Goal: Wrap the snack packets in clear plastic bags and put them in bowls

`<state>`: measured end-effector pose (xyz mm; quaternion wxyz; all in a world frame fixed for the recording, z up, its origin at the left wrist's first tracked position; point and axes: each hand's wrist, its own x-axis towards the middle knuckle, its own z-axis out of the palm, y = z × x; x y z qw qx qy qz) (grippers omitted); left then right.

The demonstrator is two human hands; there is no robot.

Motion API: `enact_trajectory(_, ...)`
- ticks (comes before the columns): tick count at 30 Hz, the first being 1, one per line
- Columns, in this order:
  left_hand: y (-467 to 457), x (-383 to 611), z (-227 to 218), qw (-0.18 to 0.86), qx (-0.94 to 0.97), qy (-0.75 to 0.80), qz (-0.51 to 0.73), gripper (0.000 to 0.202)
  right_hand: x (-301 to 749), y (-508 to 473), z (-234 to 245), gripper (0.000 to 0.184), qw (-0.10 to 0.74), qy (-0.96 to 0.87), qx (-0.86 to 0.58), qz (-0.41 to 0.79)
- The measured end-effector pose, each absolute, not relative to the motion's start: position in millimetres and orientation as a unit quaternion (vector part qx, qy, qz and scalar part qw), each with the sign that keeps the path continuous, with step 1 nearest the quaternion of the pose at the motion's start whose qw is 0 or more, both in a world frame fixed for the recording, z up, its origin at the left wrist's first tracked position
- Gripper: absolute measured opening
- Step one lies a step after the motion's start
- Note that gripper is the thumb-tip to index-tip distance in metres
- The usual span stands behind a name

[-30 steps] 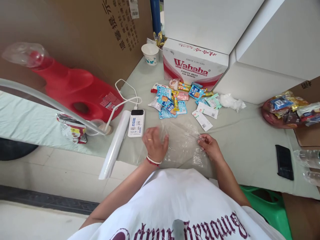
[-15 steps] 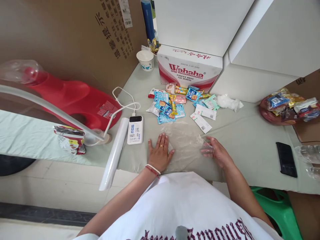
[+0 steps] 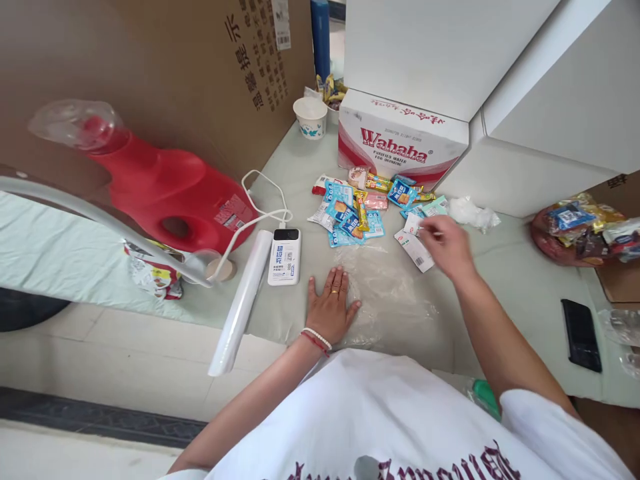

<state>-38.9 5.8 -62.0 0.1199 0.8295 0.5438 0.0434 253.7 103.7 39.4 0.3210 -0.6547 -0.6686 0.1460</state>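
My left hand (image 3: pixel 331 310) lies flat with fingers spread on a clear plastic bag (image 3: pixel 390 293) on the cloth-covered table. My right hand (image 3: pixel 447 247) reaches over two white packets with small red and green print. Its fingers are curled together on the upper white packet (image 3: pixel 413 225), hiding that packet's right end. The lower white packet (image 3: pixel 415 251) lies slanted just below the fingers. Left of these is a pile of snack packs, among them blue cracker packs (image 3: pixel 343 212) and a yellow stick pack (image 3: pixel 361 210).
A white power bank (image 3: pixel 285 257) with a cable lies beside a roll of clear film (image 3: pixel 241 303). A red jug (image 3: pixel 175 193) stands at left. Behind the snacks is a Wahaha carton (image 3: pixel 400 137). At right are a snack bowl (image 3: pixel 543 243) and a black phone (image 3: pixel 581 335).
My right hand has let go of the clear bag's right edge and moved up to the white packets, its fingers now curled. My left hand stays flat on the bag. The view has shifted slightly.
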Motion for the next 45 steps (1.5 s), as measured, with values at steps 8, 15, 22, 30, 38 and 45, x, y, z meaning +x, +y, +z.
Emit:
enact_trajectory(8,5.0,-39.5,-60.8,0.122,0.828,0.545,0.046,0.072,56.3,236.5,23.2,0.046,-0.084,-0.913,-0.392,0.074)
enact_trajectory(15,4.9,-39.9,-63.2,0.130,0.828,0.542,0.062,0.071,111.0,229.4,78.9,0.056,0.177,-0.865,-0.446,0.147)
enact_trajectory(22,3.2,-41.6,-61.8,0.136,0.835,0.531,0.054,0.070,177.4,63.4,78.1,0.038,0.175,-0.723,-0.421,0.519)
enact_trajectory(30,-3.8,-49.5,-64.3,0.127,0.817,0.557,0.072,0.067,293.6,27.1,27.7,0.036,0.333,-0.426,-0.818,0.196)
enact_trajectory(38,-2.8,-57.8,-54.8,0.123,0.802,0.579,0.077,0.063,183.0,16.4,46.0,0.042,0.099,-0.785,-0.567,0.230)
enact_trajectory(45,-9.6,-79.9,-58.9,0.112,0.825,0.552,0.049,0.056,163.1,35.4,-13.1,0.055,0.103,-0.781,-0.563,0.249)
